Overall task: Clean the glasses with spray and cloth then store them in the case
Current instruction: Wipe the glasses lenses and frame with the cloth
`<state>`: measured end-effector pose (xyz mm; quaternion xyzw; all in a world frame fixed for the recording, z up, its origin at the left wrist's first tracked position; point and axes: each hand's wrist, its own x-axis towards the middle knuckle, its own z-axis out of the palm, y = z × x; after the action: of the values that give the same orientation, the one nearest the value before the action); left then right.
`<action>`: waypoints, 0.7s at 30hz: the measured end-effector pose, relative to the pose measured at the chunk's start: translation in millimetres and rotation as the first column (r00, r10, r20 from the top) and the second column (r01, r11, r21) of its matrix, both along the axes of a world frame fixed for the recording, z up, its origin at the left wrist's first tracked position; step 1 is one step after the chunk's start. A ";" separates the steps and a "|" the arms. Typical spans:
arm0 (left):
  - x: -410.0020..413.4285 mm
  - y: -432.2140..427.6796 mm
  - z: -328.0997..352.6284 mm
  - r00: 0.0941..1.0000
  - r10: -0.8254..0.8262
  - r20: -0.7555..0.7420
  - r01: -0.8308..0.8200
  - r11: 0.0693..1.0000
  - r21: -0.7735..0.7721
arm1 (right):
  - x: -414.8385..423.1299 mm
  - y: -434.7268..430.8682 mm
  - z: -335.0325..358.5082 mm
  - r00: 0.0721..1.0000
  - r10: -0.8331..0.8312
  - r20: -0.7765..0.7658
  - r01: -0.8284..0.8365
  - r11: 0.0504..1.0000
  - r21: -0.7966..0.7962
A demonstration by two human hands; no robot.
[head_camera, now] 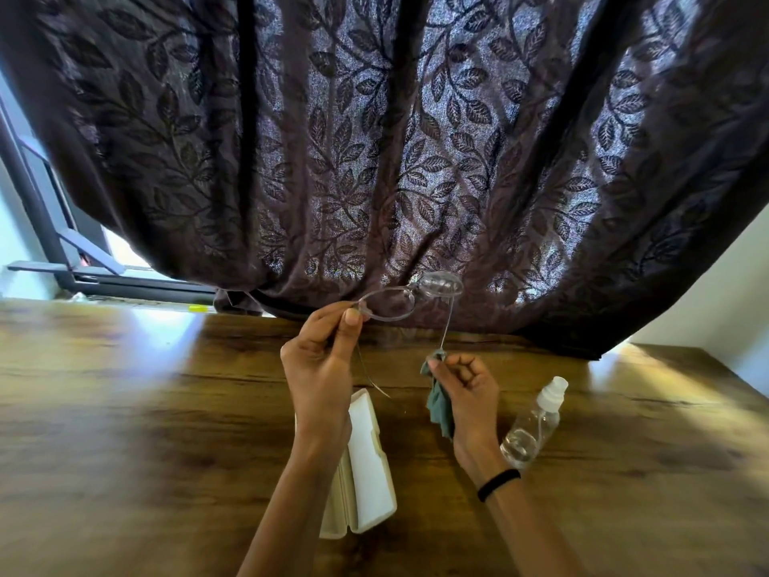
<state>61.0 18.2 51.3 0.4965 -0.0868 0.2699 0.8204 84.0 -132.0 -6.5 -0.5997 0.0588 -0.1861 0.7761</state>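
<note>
Glasses [443,284]: clear-rimmed, thin wire arms, held up over the worktop [145,389] in front of the curtain [374,139].
Left hand [320,368]: fingers [353,322] pinching the left end of the frame.
Right hand [470,393]: fingers [441,370] pinching a teal cloth [439,403] around the tip of the right arm; the rest of the cloth hangs below. Black band [498,484] on the wrist.
Case [368,464]: pale, open, lying on the worktop under the left forearm.
Spray bottle [534,422]: clear, white cap, on the worktop just right of the right hand; upright or lying, cannot tell.
Curtain: dark, leaf-patterned, across the far side.
Window frame [41,193]: far left.
</note>
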 end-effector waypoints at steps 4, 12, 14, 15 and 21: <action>0.5 0.3 0.6 1.000 -0.012 0.004 0.012 1.000 0.020 | -5.4 1.1 -12.9 0.999 0.004 -0.041 -0.004 1.000 0.001; 2.8 6.3 0.4 0.996 -0.083 -0.015 0.084 0.987 0.135 | 9.7 -12.6 6.1 0.998 -0.059 0.034 0.061 0.995 -0.073; 3.2 8.0 0.9 0.996 -0.088 -0.025 0.091 0.985 0.144 | 15.5 -14.9 13.0 0.995 -0.087 0.046 0.091 0.992 -0.091; 3.2 8.7 1.2 0.995 -0.090 -0.030 0.094 0.984 0.151 | 18.1 -15.4 16.3 0.994 -0.091 0.058 0.096 0.991 -0.094; 1.5 8.6 0.6 0.993 -0.109 -0.047 0.117 0.968 0.222 | 24.2 -13.1 37.1 0.986 -0.049 0.161 0.063 0.995 -0.083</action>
<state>62.5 26.8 51.9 0.5850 -0.1306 0.2025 0.7744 108.2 -145.0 30.6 -0.6144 0.0054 -0.2574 0.7458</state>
